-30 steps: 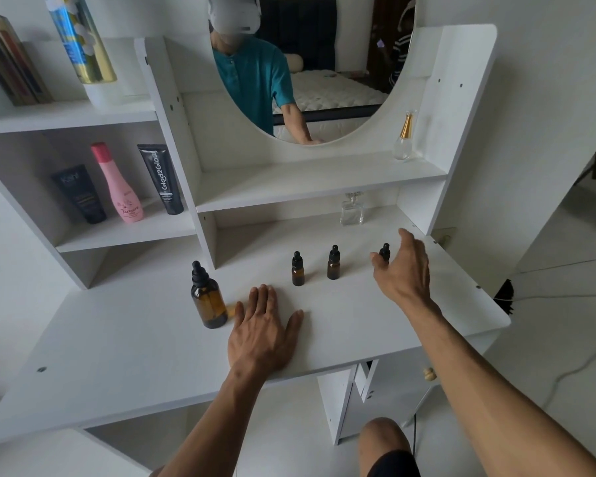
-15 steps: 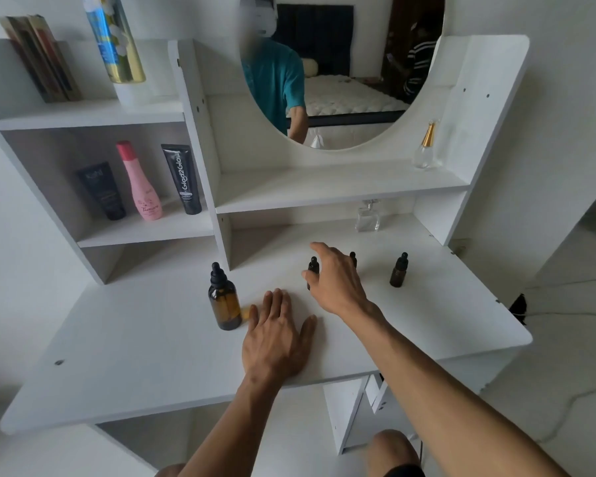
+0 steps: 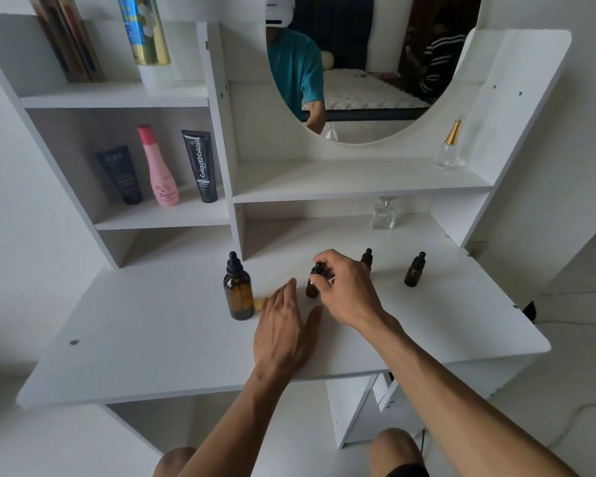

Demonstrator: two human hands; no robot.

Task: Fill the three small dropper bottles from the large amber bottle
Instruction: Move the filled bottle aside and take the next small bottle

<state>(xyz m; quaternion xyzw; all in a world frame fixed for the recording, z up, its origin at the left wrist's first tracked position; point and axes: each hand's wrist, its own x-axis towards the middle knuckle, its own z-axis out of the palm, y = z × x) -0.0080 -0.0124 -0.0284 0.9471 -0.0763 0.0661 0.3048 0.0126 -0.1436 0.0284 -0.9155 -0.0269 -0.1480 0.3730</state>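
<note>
— Bottles first: where did they stand?
— On the white desk. The large amber bottle stood upright at the left, its black dropper cap on. Three small dropper bottles stood in a row to its right: the nearest one, the middle one mostly hidden behind the right hand, and the far one standing apart.
— And the hands?
— The right hand had its fingers curled round the nearest small bottle, pinching at its black cap. The left hand lay flat on the desk, fingers straight and holding nothing, just beside the large bottle.
— Anything else nearby?
— A clear glass bottle stood at the back of the desk, and a pink bottle between two dark tubes on the left shelf.
</note>
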